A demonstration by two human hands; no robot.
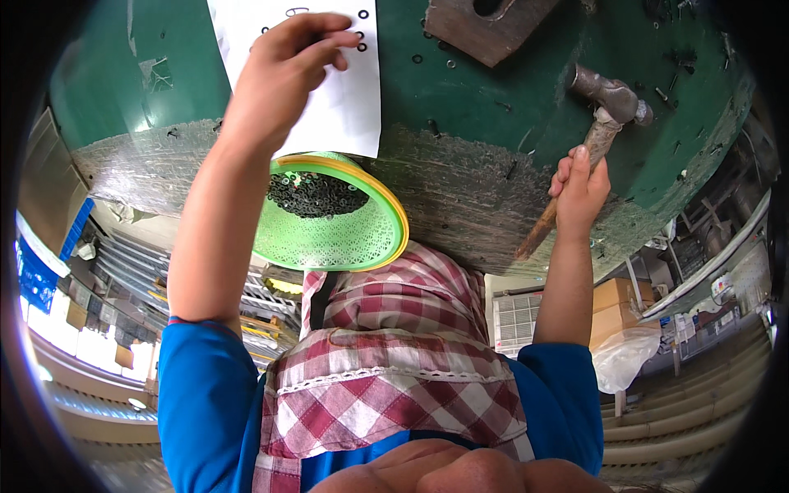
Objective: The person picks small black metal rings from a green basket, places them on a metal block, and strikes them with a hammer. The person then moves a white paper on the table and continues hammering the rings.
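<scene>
My left hand (pixel 290 58) hovers over a white sheet of paper (pixel 339 111), its fingers bent and slightly apart, with nothing seen in them. Small black washers (pixel 363 14) lie on the sheet near its right edge, by my fingertips; others are partly hidden by the hand. My right hand (pixel 579 185) grips the wooden handle of a ball-peen hammer (pixel 616 98), whose head points away from me over the green worktable (pixel 481 117). Between my body and the paper, a green plastic mesh basket (pixel 333 240) with a yellow outer rim holds a heap of black washers (pixel 317 196).
A thick rusty metal plate (pixel 493 31) with a hole lies at the far middle of the table. Loose washers (pixel 417 59) and small screws (pixel 661 93) are scattered about. The near table edge is worn. Cardboard boxes (pixel 616 308) and a plastic bag (pixel 625 360) stand beyond it at right.
</scene>
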